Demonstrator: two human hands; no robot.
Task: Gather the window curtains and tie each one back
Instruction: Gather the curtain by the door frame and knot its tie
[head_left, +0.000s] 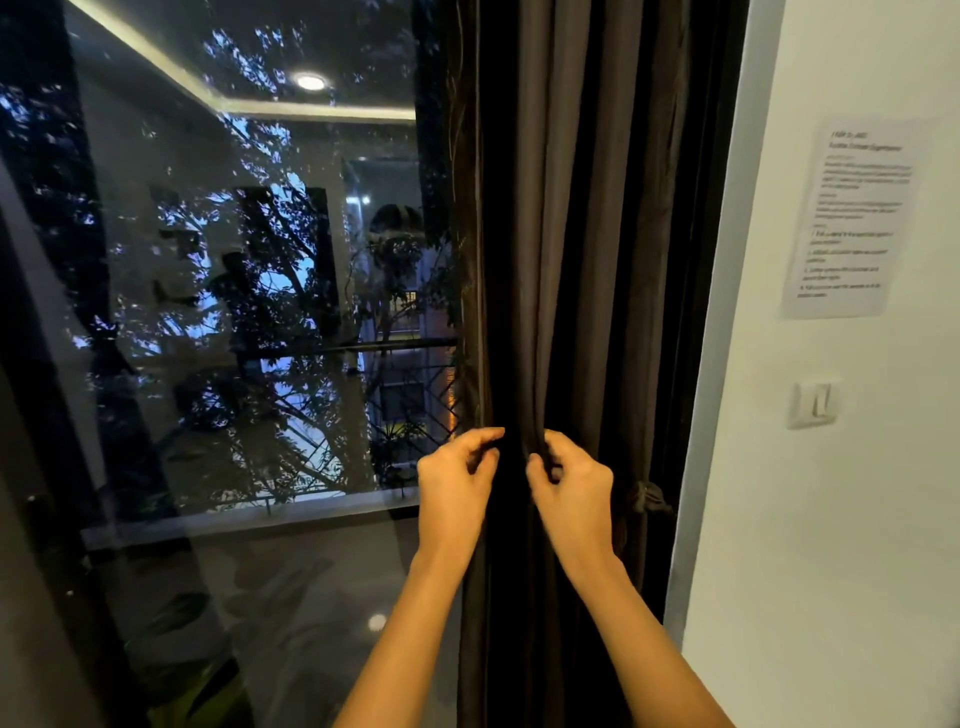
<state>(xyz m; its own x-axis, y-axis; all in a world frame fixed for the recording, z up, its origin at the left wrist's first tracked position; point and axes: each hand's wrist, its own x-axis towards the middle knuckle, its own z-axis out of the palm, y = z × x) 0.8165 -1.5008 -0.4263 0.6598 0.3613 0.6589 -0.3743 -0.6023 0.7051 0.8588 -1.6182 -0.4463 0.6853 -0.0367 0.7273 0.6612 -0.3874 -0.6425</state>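
Pinching folds of the curtain, left grip and right grip both grasp fabric, which looks soft and heavy, best gathered mid-height.

The curtain is a dark grey-brown fabric, drawn together into narrow upright pleats that hang straight down just right of the window pane. Its left edge overlaps the pane's right margin. Low on the bundle, the left hand pinches the left edge and the right hand grips a middle fold. A knotted tieback of similar colour sits on the curtain's side farthest from the pane.
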